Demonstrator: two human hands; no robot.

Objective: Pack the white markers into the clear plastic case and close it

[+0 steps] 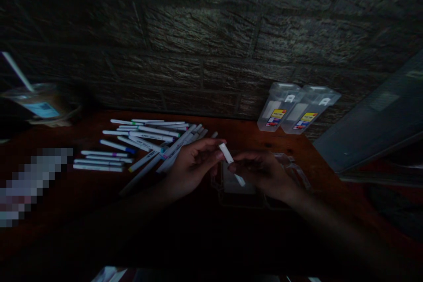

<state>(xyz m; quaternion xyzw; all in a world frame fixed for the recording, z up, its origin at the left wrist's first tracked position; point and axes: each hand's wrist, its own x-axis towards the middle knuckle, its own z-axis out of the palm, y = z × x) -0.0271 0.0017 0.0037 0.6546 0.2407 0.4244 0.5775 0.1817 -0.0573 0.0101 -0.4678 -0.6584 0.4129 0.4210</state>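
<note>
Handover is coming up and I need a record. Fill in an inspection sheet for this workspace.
Surface: reddish-brown wooden table, dimly lit.
Job's things: slim white piece held above a clear plastic case; white-barrelled markers lie loose, many overlapping, to the left.
Clutter: cup with a straw at far left; two labelled clear containers stand side by side at the back right.
Grippers: bare hands; left hand and right hand both grip the white piece with their fingers.
Cables: nothing seen.
Surroundings: rough block wall behind; grey panel at right; lower area too dark to judge.
</note>
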